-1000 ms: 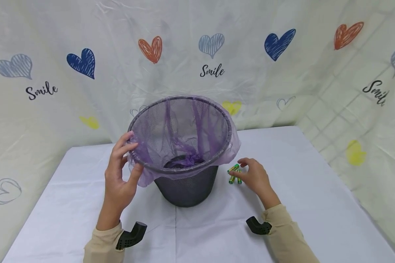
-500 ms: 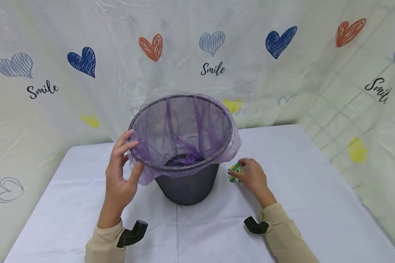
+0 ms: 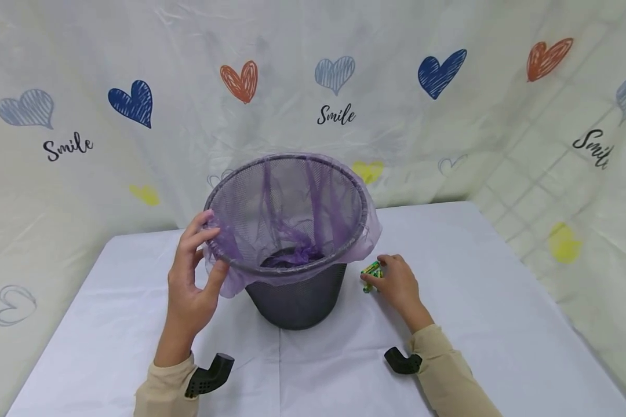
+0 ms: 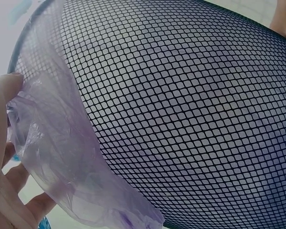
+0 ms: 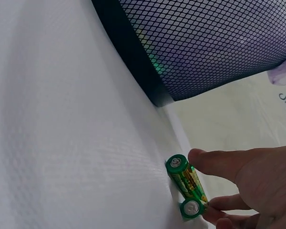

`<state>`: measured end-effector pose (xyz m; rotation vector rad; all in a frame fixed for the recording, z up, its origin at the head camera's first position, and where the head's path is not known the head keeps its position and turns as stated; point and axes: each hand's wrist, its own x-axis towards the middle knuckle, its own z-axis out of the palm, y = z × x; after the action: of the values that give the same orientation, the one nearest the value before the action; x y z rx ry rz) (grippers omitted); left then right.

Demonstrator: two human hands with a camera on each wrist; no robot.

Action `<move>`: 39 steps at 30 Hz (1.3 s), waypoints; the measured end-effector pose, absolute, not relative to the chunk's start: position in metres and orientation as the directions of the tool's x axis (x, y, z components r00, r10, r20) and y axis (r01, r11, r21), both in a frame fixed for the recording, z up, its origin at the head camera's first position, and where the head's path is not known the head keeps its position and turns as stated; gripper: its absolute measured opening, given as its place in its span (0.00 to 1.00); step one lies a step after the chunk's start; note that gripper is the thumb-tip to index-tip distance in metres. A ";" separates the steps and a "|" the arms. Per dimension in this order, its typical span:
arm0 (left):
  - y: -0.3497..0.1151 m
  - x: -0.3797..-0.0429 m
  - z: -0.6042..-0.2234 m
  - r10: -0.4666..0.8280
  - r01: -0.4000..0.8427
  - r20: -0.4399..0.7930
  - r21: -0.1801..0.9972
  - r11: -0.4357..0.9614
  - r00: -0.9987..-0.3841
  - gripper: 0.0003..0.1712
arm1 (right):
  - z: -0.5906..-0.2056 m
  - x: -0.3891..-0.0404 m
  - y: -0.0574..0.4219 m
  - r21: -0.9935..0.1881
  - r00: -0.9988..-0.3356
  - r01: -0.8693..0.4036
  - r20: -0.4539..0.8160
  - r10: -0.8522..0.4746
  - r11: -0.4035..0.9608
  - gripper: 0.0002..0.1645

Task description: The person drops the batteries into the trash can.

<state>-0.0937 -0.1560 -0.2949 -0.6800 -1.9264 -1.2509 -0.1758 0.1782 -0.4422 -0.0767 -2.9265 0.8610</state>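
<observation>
A dark mesh wastebasket [image 3: 294, 304] stands tilted-looking in the middle of the head view, lined with a thin purple trash bag [image 3: 365, 237] folded over its rim. My left hand [image 3: 190, 295] grips the lined rim at its left side, thumb outside and fingertips over the edge; the left wrist view shows the bag's loose fold [image 4: 62, 138] beside those fingers. To the right of the basket, my right hand [image 3: 400, 286] pinches a green battery [image 5: 183, 176] between thumb and fingertips, low at the table. Another green battery [image 5: 192, 208] lies against it, and the fingers partly hide the group.
A white cloth covers the table [image 3: 480, 324]. Behind it hangs a pale curtain [image 3: 287, 35] printed with hearts and "Smile". Black curved mounts sit on both wrists, the left mount [image 3: 210, 375] and the right mount [image 3: 403, 361].
My right hand has shifted slightly left, and its thumb and fingers have closed in on the batteries. My left hand and the wastebasket have stayed in place.
</observation>
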 end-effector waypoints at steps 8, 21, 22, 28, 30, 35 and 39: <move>-0.156 -0.094 -0.296 0.044 0.750 0.802 0.536 0.386 -0.596 0.23 | -0.444 -0.177 0.177 -0.529 -0.996 0.016 0.067 0.061 0.849 0.34; -0.156 -0.092 -0.296 0.052 0.740 0.798 0.530 0.415 -0.601 0.23 | -0.450 -0.179 0.173 -0.531 -0.991 0.051 0.080 0.109 0.846 0.33; -0.156 -0.092 -0.296 0.051 0.739 0.798 0.530 0.417 -0.601 0.23 | -0.450 -0.179 0.172 -0.531 -0.990 0.050 0.083 0.110 0.846 0.33; -0.156 -0.093 -0.296 0.051 0.746 0.804 0.524 0.412 -0.593 0.23 | -0.449 -0.179 0.171 -0.537 -0.991 0.039 0.089 0.102 0.842 0.32; -0.156 -0.093 -0.297 0.055 0.749 0.805 0.522 0.408 -0.591 0.23 | -0.448 -0.178 0.170 -0.545 -0.992 0.027 0.086 0.089 0.838 0.32; -0.157 -0.093 -0.297 0.058 0.755 0.812 0.512 0.409 -0.581 0.23 | -0.443 -0.176 0.172 -0.592 -0.992 -0.025 0.112 0.051 0.806 0.31; -0.157 -0.094 -0.297 0.055 0.756 0.813 0.511 0.409 -0.579 0.23 | -0.439 -0.177 0.174 -0.625 -0.988 -0.061 0.150 0.043 0.778 0.31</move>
<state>-0.0938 -0.1573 -0.2972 -0.6906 -1.9300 -1.2103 -0.1775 0.1736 -0.4391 0.0138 -2.8136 0.9971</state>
